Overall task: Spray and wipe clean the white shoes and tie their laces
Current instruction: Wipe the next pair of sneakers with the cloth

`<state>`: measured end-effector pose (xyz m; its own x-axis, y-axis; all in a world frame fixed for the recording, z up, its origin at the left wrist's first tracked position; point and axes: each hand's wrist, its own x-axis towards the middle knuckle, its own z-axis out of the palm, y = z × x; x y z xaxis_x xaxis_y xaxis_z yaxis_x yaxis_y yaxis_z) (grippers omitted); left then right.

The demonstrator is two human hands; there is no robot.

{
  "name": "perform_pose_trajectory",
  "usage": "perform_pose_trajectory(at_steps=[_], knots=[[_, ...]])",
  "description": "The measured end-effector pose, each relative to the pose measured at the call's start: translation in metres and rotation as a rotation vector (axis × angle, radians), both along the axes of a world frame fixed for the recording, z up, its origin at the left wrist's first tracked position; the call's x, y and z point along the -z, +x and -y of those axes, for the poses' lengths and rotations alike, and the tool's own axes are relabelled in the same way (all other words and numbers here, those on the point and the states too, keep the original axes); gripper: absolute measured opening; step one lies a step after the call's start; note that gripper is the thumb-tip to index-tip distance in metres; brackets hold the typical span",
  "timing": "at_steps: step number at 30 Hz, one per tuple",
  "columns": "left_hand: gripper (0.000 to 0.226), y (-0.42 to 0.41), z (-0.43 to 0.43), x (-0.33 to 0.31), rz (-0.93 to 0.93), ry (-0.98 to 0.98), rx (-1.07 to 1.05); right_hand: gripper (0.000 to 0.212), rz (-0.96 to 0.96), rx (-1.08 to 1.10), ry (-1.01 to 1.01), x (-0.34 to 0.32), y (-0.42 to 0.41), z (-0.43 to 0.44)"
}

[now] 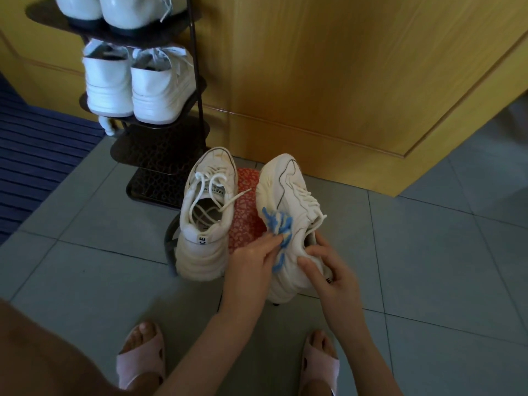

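Floor: pale grey-green tiles point(428, 252), with a yellow wooden cabinet point(343, 81) behind.
Left hand: the left hand point(251, 261) pinches a blue-and-white cloth point(278, 224), fingers curled round it, and presses it against the side of the held shoe point(288, 190).
Right hand: the right hand point(333, 270) grips the heel end of that shoe, thumb on the collar and fingers wrapped round the back.
Held shoe: white chunky trainer with thin dark lines over the toe. It is tipped onto its side and its toe points away from the person. Its lace ends hang loose near the right hand.
Second shoe: the other white trainer point(205, 201) stands upright just beside it on the left. "FASHION" is printed on the tongue and "CE" on the heel tab. Its laces point(217, 192) are untied, and one end trails to the right.
Stool: a red speckled seat point(247, 201) shows between the two shoes and bears both.
Shoe rack: a dark metal rack point(160, 155) stands behind on the left. One white pair point(134, 87) sits heels-out on a middle tier and another white pair point(114, 7) on the tier above.
Mat: a blue striped mat point(37, 147) lies at far left.
Feet: pink slippers point(140, 361) are on the person's feet at the lower edge.
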<state>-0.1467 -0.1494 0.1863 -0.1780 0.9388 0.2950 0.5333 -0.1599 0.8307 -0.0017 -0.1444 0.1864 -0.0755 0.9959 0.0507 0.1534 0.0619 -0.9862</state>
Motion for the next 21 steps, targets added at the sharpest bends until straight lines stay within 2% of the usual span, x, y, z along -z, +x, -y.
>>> perform_pose_trajectory(at_steps=[3,7,10,12,15,21], knots=[[0.025,-0.003,0.008,-0.012,0.084,-0.087,-0.023,0.006,0.020,-0.038,0.017,-0.001,0.001,-0.002],[0.031,-0.005,-0.037,-0.039,0.127,-0.048,-0.143,0.011,0.136,-0.058,0.076,0.000,-0.004,0.001],[0.032,0.007,-0.060,-0.045,0.069,-0.070,-0.026,0.015,0.125,-0.008,0.061,0.001,-0.005,0.001],[0.032,0.015,-0.055,-0.039,0.046,-0.045,0.033,0.013,0.120,0.027,0.067,0.003,-0.002,0.001],[0.032,0.020,-0.033,-0.026,0.086,-0.041,0.012,0.003,0.092,0.057,0.043,0.007,-0.004,0.004],[0.034,0.017,0.010,-0.011,0.062,-0.006,0.013,0.007,0.062,0.121,0.000,0.007,-0.005,0.008]])
